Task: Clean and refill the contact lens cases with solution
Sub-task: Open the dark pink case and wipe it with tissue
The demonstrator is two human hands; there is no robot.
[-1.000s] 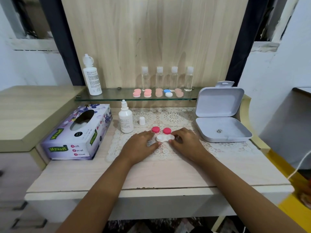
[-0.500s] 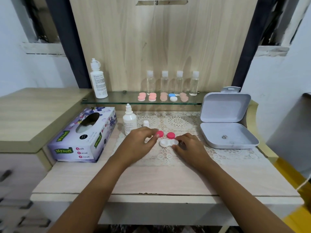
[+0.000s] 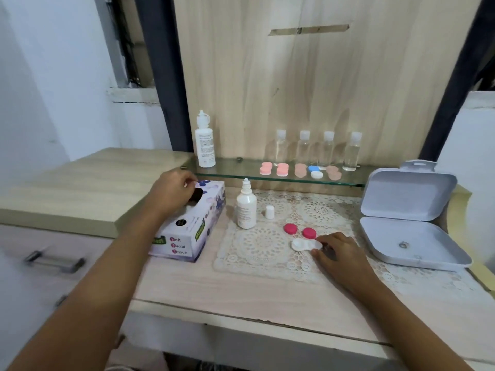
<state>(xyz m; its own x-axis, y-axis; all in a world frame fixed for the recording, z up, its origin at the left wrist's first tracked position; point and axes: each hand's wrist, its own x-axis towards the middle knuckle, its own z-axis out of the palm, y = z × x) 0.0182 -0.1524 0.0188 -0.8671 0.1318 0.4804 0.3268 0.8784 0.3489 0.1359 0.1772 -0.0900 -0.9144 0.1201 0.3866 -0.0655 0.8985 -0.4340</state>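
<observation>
Along the near edge, pale wood-grain tabletop, its front lip chipped. Just beyond, right of centre, right hand palm down on a white lace doily, thumb and forefinger pinching the right end of a white contact lens case: smooth plastic, two round wells, lying flat and uncapped on the lace. Just behind it, two round pink caps, side by side, apart from the case. At left of centre, left hand over the dark oval slot of a glossy purple cardboard tissue box, fingers curled at the opening; cannot tell whether pinching anything. Between box and caps, upright white dropper bottle, nozzle bare, with a small white cylindrical cap standing near. At right, matte white hinged plastic box, rounded corners, lid tilted up. Farther back, glass shelf bearing a taller white bottle, a row of pink, peach and blue-and-white lens cases and four clear small bottles, all against a light wood-grain panel
</observation>
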